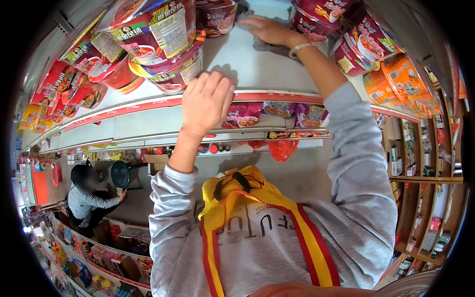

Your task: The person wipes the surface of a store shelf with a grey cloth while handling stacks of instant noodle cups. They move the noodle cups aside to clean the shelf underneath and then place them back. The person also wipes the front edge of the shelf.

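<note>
My left hand (208, 99) rests with bent fingers on the red-edged front of the white shelf (267, 78), beside stacked purple instant noodle bowls (169, 70); nothing shows in it. Farther back on the same shelf, my right hand (268, 30) lies over a dark grey cloth (272, 46), its fingers stretched out to the left. Whether the fingers grip the cloth cannot be told. More purple noodle bowls (315, 18) stand just right of that hand, and another stack (216, 18) stands to its left.
Orange noodle bowls (402, 80) stand at the right, red ones (83, 94) at the left. Noodle packets (243, 115) lie one shelf lower. A red plastic bag (282, 149) hangs below. At the lower left, a person in a striped top (89, 202) crouches near a dark round stool (120, 174).
</note>
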Tool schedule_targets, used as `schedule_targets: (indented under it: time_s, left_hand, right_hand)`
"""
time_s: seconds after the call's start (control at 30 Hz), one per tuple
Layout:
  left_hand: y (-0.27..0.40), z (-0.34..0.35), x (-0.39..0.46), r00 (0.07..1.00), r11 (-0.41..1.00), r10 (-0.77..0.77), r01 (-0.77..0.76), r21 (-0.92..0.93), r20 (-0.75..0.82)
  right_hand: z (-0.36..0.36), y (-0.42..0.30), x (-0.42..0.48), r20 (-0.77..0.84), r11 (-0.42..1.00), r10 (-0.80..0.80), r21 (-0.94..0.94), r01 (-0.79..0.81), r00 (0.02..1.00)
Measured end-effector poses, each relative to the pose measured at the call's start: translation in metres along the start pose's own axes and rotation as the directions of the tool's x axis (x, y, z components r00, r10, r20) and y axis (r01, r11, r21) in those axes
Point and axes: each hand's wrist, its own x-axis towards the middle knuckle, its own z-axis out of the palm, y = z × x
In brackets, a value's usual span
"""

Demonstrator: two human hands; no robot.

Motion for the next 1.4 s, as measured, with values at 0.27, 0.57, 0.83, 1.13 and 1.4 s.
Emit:
schedule_targets:
  time_s: [0.27, 0.57, 0.83, 1.13, 1.4]
  left_hand:
    - [0.003, -0.010, -0.004, 0.998, 0.984, -0.037, 0.029, -0.173, -0.042]
    - [-0.057, -0.054, -0.070, 0.846, 0.915, -0.377, 0.404, -0.009, -0.377]
    - [-0.086, -0.045, -0.070, 0.853, 0.901, -0.372, 0.426, 0.077, -0.367]
    - [-0.101, -0.040, -0.046, 0.904, 0.950, -0.279, 0.308, 0.043, -0.324]
    - [-0.108, -0.033, -0.050, 0.920, 0.933, -0.228, 0.299, 0.198, -0.318]
  right_hand:
    - [-0.108, -0.053, -0.174, 0.418, 0.931, -0.168, 0.365, 0.004, 0.893]
    - [-0.083, -0.088, -0.140, 0.414, 0.865, -0.231, 0.502, -0.009, 0.881]
    - [-0.042, -0.117, -0.093, 0.163, 0.802, -0.499, 0.460, 0.381, 0.851]
    - [-0.121, -0.030, -0.199, 0.415, 0.959, 0.040, 0.239, -0.151, 0.909]
    - [-0.044, -0.102, -0.125, 0.191, 0.938, -0.347, 0.069, 0.340, 0.918]
